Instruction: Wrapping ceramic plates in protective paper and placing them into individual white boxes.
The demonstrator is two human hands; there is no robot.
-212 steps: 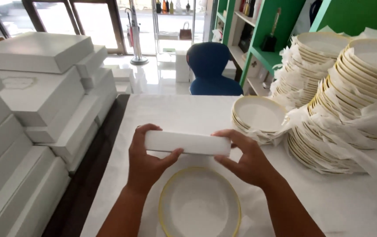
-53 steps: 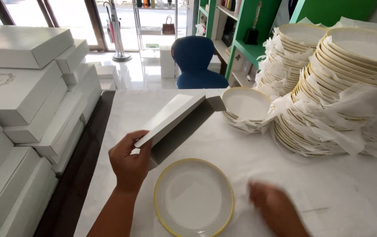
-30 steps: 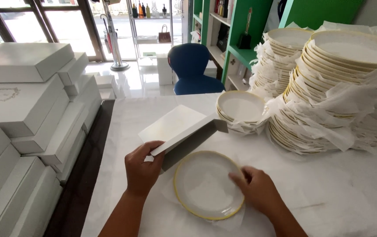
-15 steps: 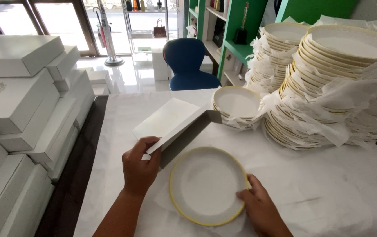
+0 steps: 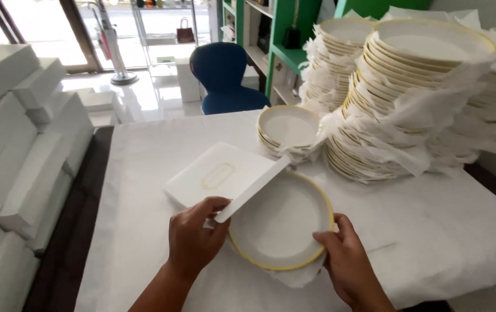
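Mid-step of seating a gold-rimmed dinner plate (image 5: 279,222) into a flat white gift box (image 5: 219,173) with a gold oval emblem on its lid. Left hand (image 5: 193,240) closed on the near corner of that lid, thumb on top and fingers curled beneath, propping the front edge up as a sloping flap. Right hand (image 5: 349,263) on the side of the plate away from the box, fingers narrowed against the gold rim, thumb alongside. Plate itself touching the box, its far-left rim tucked under the raised lid edge, the rest out in the open over a crumpled sheet of white tissue paper (image 5: 297,277). Hard to tell whether any box base already lies beneath the plate, or only tissue and the white tablecloth (image 5: 433,231). Judging by this, only partly in. Next move calls for a level push toward the box with the lid held high enough to clear the rim, tissue kept from bunching at the opening, and an even grip so that nothing tips. Beyond the box, a short stack of matching plates (image 5: 288,130); to the right of it, tall stacks of tissue-interleaved plates (image 5: 421,86). Left of the box and off the table, piled white boxes (image 5: 11,144); farther back, a blue chair (image 5: 225,78).
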